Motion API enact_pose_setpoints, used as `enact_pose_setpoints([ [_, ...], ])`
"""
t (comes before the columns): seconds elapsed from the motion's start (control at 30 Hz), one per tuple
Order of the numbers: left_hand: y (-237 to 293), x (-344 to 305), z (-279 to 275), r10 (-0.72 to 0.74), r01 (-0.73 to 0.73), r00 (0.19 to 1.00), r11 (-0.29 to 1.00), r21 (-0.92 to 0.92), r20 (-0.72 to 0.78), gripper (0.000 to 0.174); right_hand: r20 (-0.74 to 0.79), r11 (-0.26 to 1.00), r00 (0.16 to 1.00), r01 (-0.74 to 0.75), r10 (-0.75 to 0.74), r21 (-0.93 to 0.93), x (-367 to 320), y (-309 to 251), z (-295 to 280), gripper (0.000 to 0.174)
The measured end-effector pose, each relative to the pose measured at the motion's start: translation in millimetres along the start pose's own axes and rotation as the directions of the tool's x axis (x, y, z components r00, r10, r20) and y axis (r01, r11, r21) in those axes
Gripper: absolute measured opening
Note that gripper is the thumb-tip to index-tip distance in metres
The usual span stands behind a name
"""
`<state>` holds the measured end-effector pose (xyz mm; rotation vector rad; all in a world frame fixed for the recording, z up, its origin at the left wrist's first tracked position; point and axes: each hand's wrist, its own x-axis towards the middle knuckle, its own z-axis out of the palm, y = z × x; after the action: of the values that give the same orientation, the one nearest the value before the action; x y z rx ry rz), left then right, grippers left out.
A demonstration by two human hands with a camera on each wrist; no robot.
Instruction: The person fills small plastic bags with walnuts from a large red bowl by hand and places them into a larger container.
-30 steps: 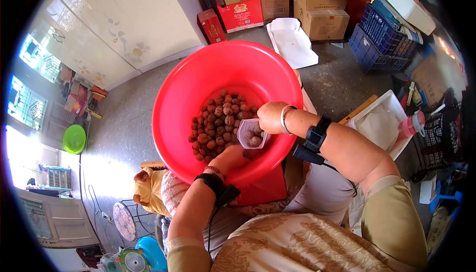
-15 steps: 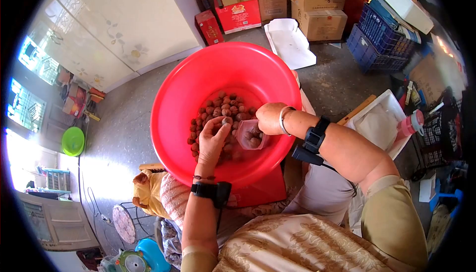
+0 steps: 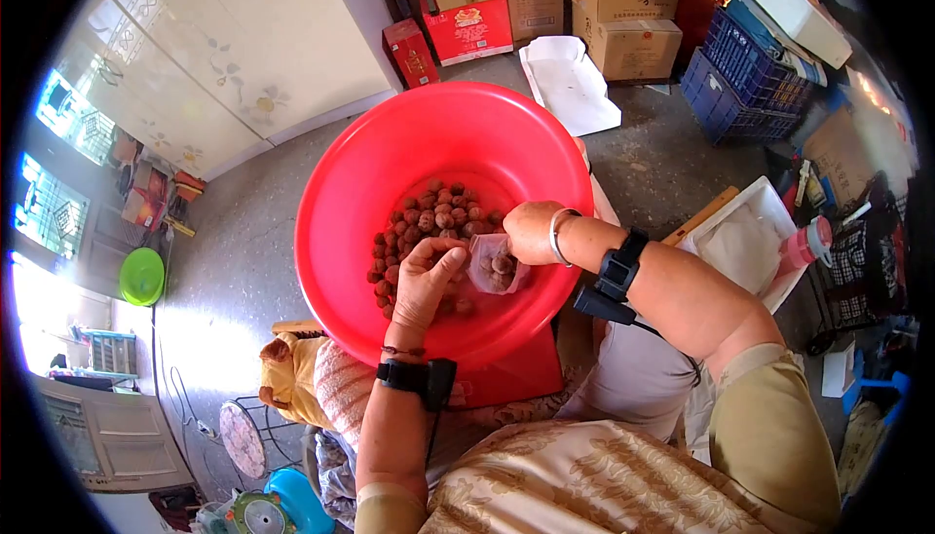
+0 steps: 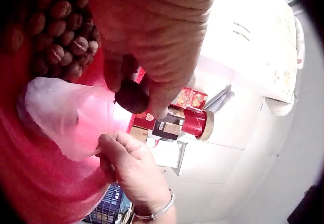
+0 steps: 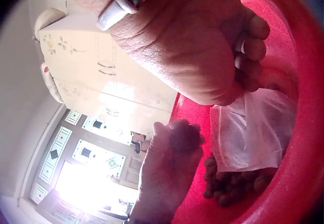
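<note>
A big red basin holds a heap of brown walnuts. My left hand is over the heap's near side, fingers pointing toward a thin translucent plastic bag. Between its thumb and fingers it grips one dark walnut, close to the bag's mouth in the left wrist view. My right hand pinches the bag's rim at the basin's right side, its fingers curled on the plastic. Several walnuts lie inside the bag, which hangs low within the basin.
The basin stands in front of my lap, over a red box. Behind it a white foam tray lies on the floor, near stacked cartons and blue crates. At the right is a white foam box with a pink bottle.
From low in the basin beside the bag, my left hand has come up over the heap with a walnut, then shifted slightly right toward the bag. My right hand keeps its place on the bag.
</note>
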<state>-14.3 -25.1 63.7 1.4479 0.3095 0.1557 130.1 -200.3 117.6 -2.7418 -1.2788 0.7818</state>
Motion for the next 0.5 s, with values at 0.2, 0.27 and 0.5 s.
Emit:
enact_pose_setpoints([
  [0.2,-2,1,4,0.016,-0.016,1.0,0.999,0.041,0.009,0.018,0.011,1.0,1.0,-0.003,0.003,-0.013,2,-1,0,0.028],
  [0.27,-5,3,4,0.045,-0.046,0.999,0.996,0.079,0.013,0.02,0.011,1.0,1.0,0.004,-0.004,-0.007,0,-1,-1,0.028],
  [0.5,-5,8,6,0.499,-0.39,0.866,0.667,0.635,0.007,0.027,-0.016,1.0,1.0,0.002,-0.002,0.016,-1,0,1,0.027],
])
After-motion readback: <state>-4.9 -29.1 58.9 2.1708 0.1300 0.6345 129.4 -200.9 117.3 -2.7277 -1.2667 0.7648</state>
